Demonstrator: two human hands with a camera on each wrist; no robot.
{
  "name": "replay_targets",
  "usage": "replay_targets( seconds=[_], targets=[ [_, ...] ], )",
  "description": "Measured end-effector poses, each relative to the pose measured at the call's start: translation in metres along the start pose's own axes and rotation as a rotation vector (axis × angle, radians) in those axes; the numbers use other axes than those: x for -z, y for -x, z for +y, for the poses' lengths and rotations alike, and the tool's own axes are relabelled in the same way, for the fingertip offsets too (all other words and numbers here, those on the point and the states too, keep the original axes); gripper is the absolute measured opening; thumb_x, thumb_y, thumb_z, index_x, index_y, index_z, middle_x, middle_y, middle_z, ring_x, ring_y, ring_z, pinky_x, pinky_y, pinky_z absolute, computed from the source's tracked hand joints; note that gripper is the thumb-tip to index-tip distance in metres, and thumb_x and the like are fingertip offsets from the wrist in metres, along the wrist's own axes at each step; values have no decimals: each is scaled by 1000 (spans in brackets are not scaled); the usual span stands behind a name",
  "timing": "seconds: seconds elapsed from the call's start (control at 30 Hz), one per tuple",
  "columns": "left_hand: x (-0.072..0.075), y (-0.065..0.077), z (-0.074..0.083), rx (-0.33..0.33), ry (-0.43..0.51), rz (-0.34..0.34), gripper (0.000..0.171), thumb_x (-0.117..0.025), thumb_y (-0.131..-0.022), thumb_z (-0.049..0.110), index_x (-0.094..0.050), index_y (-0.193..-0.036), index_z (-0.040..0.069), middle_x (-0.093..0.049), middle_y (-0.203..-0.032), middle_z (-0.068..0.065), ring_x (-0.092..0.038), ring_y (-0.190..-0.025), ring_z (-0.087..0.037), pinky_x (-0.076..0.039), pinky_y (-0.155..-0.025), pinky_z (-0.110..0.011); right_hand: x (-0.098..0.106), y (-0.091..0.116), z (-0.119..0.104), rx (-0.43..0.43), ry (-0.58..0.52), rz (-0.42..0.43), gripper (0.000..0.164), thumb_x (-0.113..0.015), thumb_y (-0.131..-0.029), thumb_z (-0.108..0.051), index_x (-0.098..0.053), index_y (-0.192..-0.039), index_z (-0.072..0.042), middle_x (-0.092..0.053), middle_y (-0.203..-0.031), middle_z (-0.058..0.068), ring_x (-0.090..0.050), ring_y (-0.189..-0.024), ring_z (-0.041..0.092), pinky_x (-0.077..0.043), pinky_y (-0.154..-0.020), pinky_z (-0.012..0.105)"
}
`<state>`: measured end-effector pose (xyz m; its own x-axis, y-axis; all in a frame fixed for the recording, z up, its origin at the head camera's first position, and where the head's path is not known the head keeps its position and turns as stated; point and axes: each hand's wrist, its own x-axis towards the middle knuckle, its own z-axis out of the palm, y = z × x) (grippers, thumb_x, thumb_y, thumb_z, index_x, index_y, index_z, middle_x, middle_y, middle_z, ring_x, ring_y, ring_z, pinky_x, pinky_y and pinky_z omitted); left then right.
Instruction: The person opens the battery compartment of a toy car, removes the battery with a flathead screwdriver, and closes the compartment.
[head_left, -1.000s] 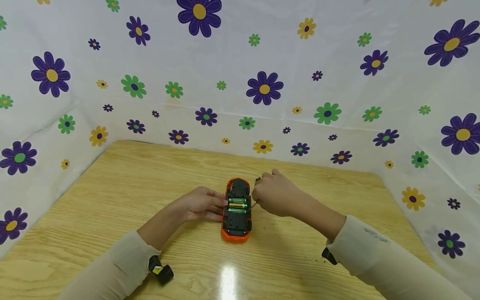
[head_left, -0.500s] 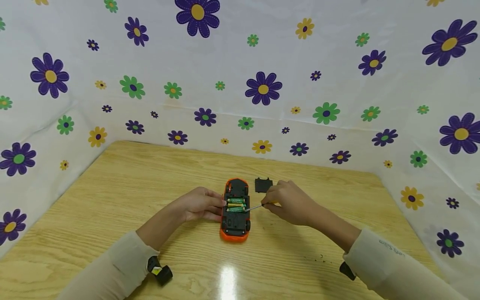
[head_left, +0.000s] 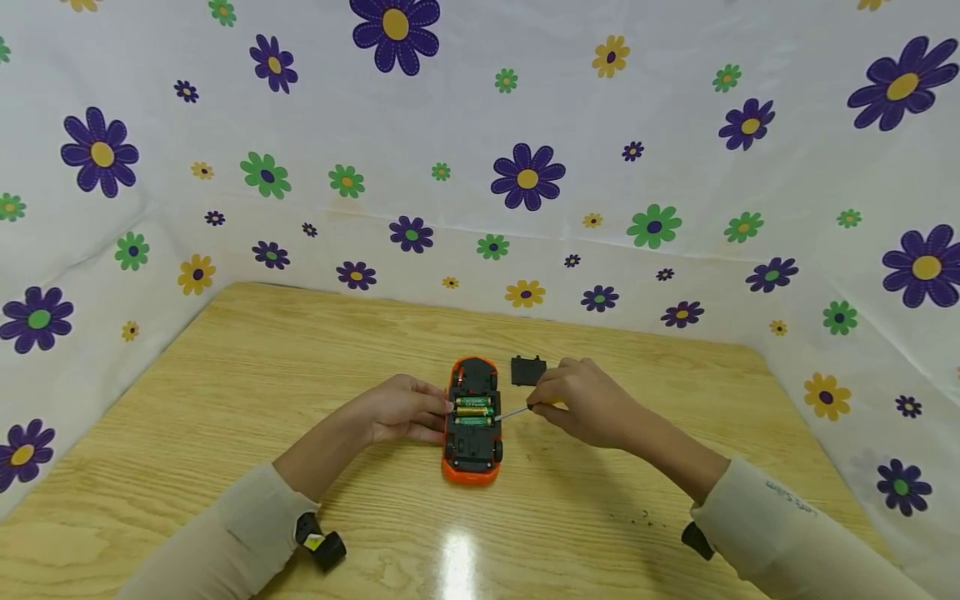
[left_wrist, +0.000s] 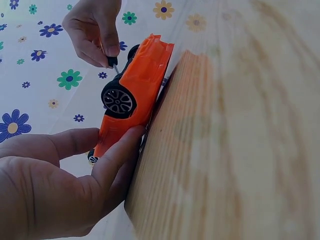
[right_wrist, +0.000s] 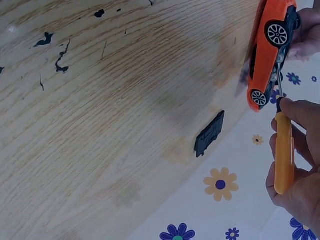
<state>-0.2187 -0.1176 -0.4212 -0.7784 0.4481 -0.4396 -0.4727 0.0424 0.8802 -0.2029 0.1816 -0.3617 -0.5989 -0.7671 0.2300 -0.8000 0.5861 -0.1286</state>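
Note:
An orange toy car (head_left: 471,477) lies upside down on the table, its black underside facing up. Several green and gold batteries (head_left: 474,411) sit side by side in the uncovered compartment. My left hand (head_left: 401,409) grips the car's left side, thumb on the underside edge and fingers along the body, as the left wrist view also shows. In my right hand (head_left: 588,404) is a screwdriver (right_wrist: 284,155) with a yellow handle. Its metal shaft reaches to the compartment's right edge, at the end of the nearest battery; whether the tip touches it I cannot tell.
A black battery cover (head_left: 528,371) lies on the wooden table (head_left: 300,350) to the right of the car's far end, close to my right hand. A flowered white sheet (head_left: 450,108) rises behind the table and along its sides. Dark marks dot the tabletop at the right.
My right hand has drawn back to the right with the screwdriver, so the battery cover shows. The nearest battery tilted half a second ago and now lies level. My left hand stays put.

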Motion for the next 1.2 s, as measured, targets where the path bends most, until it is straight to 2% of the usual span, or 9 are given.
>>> replay_targets(
  seconds=[0.17,0.47,0.7,1.0,1.2],
  targets=[
    [0,-1,-1,1,5,1,41,-59,-103,3,-49,-140,-13,-66,-118,-26,-70,-101,-30,-61,-91,-46,1,2,2,-11,4,16,9,-81,-89,-10,-81,-98,-13,-75,-94,-5,-60,-81,15,-48,-69,32],
    [0,-2,-2,4,5,0,39,-59,-103,3,-51,-138,-12,-66,-117,-25,-70,-99,-29,-61,-91,-45,-2,3,10,-42,-18,94,14,-80,-90,-8,-80,-103,-10,-76,-96,0,-62,-81,19,-46,-65,31],
    [0,-2,-2,-1,-4,-2,39,-59,-103,3,-51,-138,-12,-67,-118,-25,-71,-99,-29,-62,-90,-45,-5,4,17,-155,26,109,20,-77,-93,-12,-79,-113,-11,-74,-101,2,-62,-88,22,-42,-66,35],
    [0,-2,-2,1,4,4,38,-59,-103,3,-52,-137,-12,-67,-117,-25,-71,-99,-29,-62,-90,-45,-7,0,30,-285,39,77,15,-75,-94,-10,-79,-109,-7,-74,-102,6,-67,-88,24,-51,-65,41],
    [0,-2,-2,-2,6,3,38,-59,-103,2,-51,-138,-12,-67,-117,-26,-71,-99,-30,-62,-90,-45,-6,-3,42,-401,-20,25,14,-72,-97,-12,-78,-108,-6,-74,-100,5,-68,-86,22,-53,-66,42]
  ],
)
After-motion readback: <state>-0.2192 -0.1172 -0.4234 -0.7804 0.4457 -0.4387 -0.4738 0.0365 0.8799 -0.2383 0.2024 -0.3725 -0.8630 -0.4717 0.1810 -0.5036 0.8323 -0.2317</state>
